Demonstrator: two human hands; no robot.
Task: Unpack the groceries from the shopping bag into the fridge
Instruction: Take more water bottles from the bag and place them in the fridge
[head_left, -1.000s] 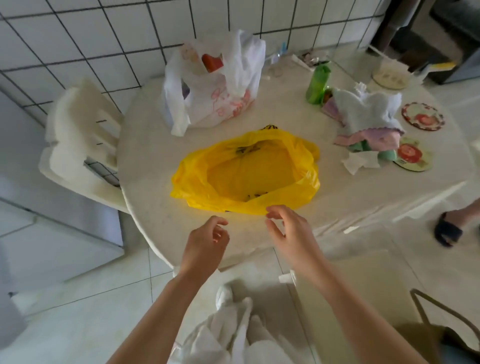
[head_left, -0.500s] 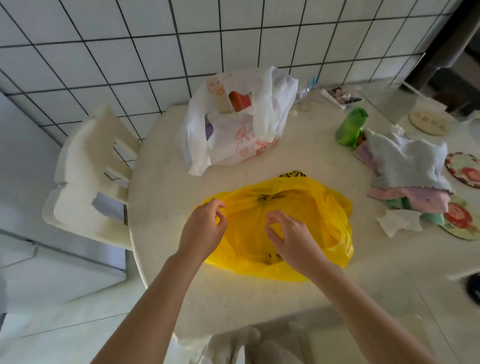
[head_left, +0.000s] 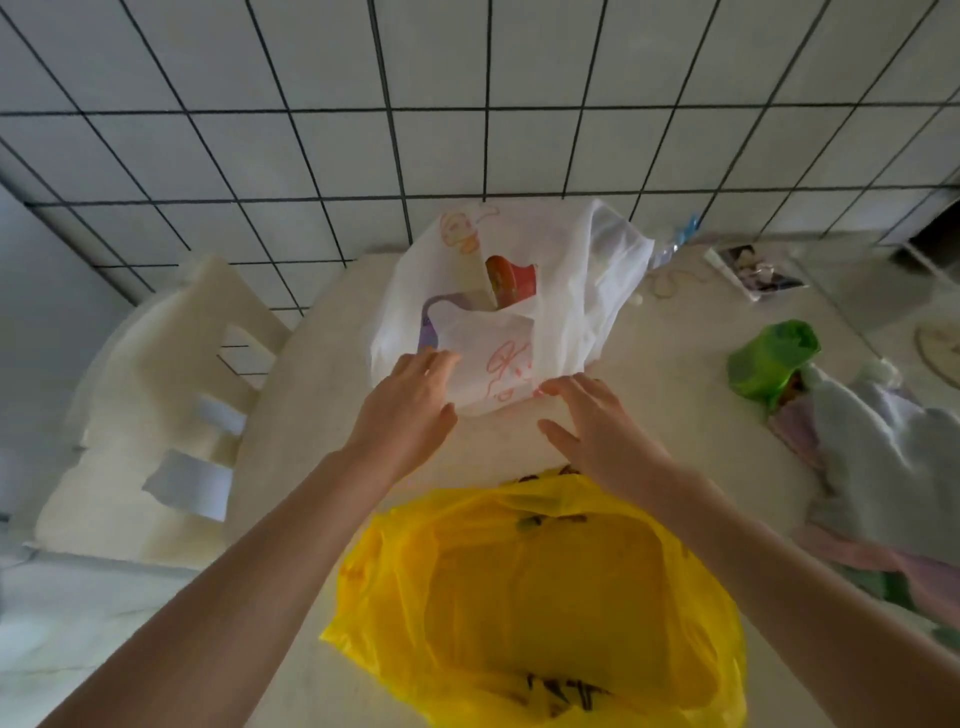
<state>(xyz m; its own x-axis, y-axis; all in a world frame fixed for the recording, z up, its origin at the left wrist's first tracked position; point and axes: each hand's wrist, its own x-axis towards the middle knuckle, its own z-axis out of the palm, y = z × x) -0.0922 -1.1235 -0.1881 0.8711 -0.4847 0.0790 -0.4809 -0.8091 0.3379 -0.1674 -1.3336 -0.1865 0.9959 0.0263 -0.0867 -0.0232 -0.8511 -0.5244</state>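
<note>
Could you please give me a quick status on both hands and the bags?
Left hand open, fingertips at white bag. Right hand open at its near edge. Groceries still inside. Yellow bag lies open nearer, under the forearms.

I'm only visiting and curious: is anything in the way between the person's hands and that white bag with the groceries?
Nothing visible. The left hand already touches the white bag; the right hand is at its near edge. The yellow bag lies under the forearms, nearer the person. The fridge is out of view.
</note>
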